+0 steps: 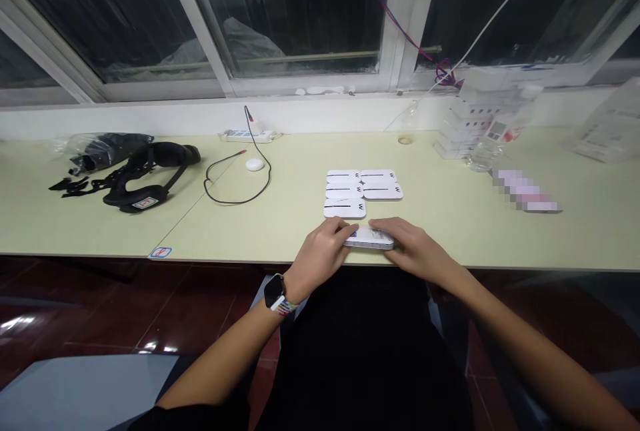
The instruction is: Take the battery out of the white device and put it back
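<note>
Near the table's front edge, a flat white rounded-corner block point(371, 237) with a blue mark, small print and a grey side lies between my two hands. My left hand point(327, 244) grips its left end, thumb on top. At the opposite end, my right hand point(413, 246) holds it with the fingers curled around the corner. Just beyond are several flat white rounded pieces point(345, 208), laid close together in two columns. Each bears a black line and a black letter-like mark. What the undersides of both hands touch is hidden.
Left on the pale table point(280, 231) lie a black headset point(143, 181), a black cable point(240, 202) and a white oval object point(255, 165). To the right are a plastic bottle point(487, 151), white boxes point(457, 127) and a blurred-out object point(527, 192). A power strip point(250, 136) sits by the wall.
</note>
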Action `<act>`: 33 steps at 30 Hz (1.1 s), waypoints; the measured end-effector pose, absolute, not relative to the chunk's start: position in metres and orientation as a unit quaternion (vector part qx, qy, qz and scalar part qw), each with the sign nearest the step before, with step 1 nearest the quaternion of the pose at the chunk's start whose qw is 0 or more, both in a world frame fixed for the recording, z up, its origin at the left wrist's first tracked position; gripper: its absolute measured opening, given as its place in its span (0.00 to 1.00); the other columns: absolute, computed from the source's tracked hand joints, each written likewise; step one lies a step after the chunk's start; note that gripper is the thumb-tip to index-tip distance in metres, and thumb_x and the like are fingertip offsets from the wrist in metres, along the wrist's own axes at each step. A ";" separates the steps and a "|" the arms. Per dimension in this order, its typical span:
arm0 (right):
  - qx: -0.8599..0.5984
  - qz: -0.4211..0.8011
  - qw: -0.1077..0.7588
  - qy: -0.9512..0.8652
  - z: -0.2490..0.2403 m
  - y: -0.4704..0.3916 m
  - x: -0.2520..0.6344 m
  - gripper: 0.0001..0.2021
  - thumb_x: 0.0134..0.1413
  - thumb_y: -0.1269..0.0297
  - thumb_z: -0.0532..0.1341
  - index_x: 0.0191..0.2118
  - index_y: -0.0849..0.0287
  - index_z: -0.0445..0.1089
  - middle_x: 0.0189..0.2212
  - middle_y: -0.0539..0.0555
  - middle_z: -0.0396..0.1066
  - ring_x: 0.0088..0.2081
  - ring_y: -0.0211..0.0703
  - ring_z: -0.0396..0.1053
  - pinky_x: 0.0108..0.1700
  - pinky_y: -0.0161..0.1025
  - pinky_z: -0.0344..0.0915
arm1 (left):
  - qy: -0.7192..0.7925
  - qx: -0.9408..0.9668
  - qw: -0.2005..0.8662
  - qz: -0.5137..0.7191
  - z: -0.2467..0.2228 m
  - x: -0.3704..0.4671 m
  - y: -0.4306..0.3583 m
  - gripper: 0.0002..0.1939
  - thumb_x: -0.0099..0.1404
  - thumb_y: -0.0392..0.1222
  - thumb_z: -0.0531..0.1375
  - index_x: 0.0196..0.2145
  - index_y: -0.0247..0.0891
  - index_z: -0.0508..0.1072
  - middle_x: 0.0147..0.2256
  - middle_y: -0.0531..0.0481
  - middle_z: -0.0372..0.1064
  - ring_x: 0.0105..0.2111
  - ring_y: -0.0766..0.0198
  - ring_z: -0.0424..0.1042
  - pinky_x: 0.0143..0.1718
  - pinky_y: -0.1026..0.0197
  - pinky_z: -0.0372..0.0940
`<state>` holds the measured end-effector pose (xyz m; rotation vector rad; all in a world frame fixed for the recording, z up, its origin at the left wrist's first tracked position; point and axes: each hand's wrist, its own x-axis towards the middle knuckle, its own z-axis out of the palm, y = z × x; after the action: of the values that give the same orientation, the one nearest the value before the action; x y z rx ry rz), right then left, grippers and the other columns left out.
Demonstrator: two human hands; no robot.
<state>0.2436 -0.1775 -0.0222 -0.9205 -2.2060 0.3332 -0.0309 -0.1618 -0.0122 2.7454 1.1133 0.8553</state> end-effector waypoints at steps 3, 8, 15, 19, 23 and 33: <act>-0.344 0.119 0.362 -0.858 -0.022 -0.177 0.243 0.30 0.63 0.79 0.59 0.67 0.48 0.73 0.59 0.60 0.78 0.61 0.55 0.79 0.61 0.56 0.80 | 0.355 0.890 0.031 0.286 -0.014 -0.030 -0.161 0.25 0.72 0.25 0.59 0.62 0.41 0.74 0.51 0.42 0.74 0.49 0.51 0.79 0.48 0.50 0.79; -0.346 0.098 0.374 -0.855 -0.025 -0.177 0.243 0.32 0.64 0.80 0.58 0.68 0.47 0.73 0.60 0.59 0.79 0.61 0.55 0.79 0.62 0.57 0.81 | 0.345 0.891 0.023 0.293 -0.015 -0.029 -0.159 0.26 0.71 0.24 0.60 0.63 0.41 0.75 0.51 0.42 0.75 0.49 0.50 0.79 0.48 0.48 0.80; -0.329 0.097 0.378 -0.860 -0.025 -0.179 0.245 0.34 0.69 0.81 0.56 0.75 0.47 0.67 0.70 0.55 0.73 0.70 0.52 0.72 0.72 0.56 0.72 | 0.300 0.888 0.074 0.341 -0.018 -0.030 -0.155 0.31 0.71 0.22 0.58 0.67 0.42 0.73 0.62 0.41 0.77 0.64 0.48 0.76 0.64 0.39 0.76; -0.315 0.113 0.379 -0.862 -0.023 -0.178 0.248 0.33 0.71 0.80 0.56 0.75 0.46 0.68 0.70 0.53 0.73 0.70 0.50 0.72 0.71 0.54 0.73 | 0.284 0.888 0.108 0.345 -0.020 -0.031 -0.154 0.34 0.71 0.21 0.57 0.68 0.44 0.73 0.65 0.46 0.77 0.67 0.54 0.76 0.69 0.42 0.73; -0.313 0.120 0.377 -0.864 -0.025 -0.177 0.250 0.31 0.72 0.78 0.57 0.74 0.45 0.69 0.66 0.52 0.77 0.65 0.51 0.77 0.67 0.53 0.78 | 0.280 0.894 0.106 0.332 -0.019 -0.033 -0.153 0.32 0.70 0.21 0.58 0.66 0.42 0.75 0.62 0.46 0.80 0.62 0.54 0.80 0.65 0.45 0.77; -0.322 0.155 0.377 -0.855 -0.017 -0.178 0.249 0.31 0.70 0.77 0.59 0.72 0.44 0.70 0.65 0.51 0.78 0.64 0.51 0.78 0.66 0.54 0.78 | 0.258 0.892 0.145 0.342 -0.011 -0.030 -0.157 0.31 0.77 0.27 0.57 0.72 0.49 0.68 0.66 0.49 0.76 0.64 0.56 0.78 0.70 0.42 0.72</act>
<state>0.2492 -0.1778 -0.0166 -0.8238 -2.1859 0.3959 -0.0295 -0.1574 -0.0105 2.5690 0.7441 0.9865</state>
